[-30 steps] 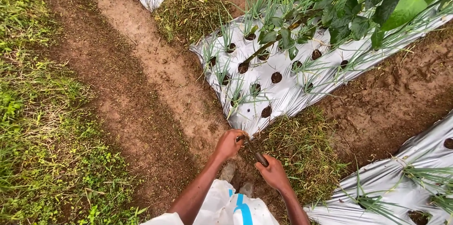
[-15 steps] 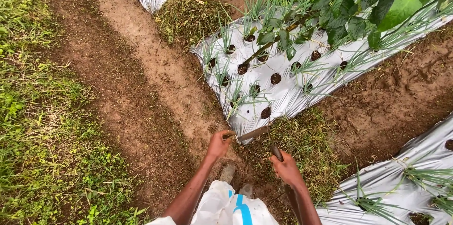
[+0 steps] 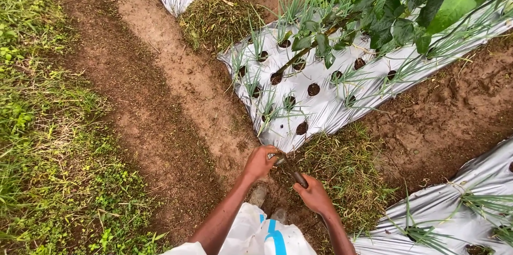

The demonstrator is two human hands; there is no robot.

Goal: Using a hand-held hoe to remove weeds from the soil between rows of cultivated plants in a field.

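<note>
Both hands grip 1 dark tool handle (image 3: 293, 170): the left hand (image 3: 260, 162) is closed around its upper end, the right hand (image 3: 314, 195) is closed lower down. The handle slants across a patch of grass (image 3: 342, 167) at the near end of a silver plastic sheet (image 3: 320, 118). A stray swing could, I judge, tear that thin, crinkled sheet or cut the slim green seedlings (image 3: 267, 108) in its round holes (the working end is hidden). The shoes (image 3: 267, 204) stand close below. The brown soil path (image 3: 176, 89) looks crumbly.

bare forearms; white garment with a blue stripe (image 3: 273, 233).
</note>
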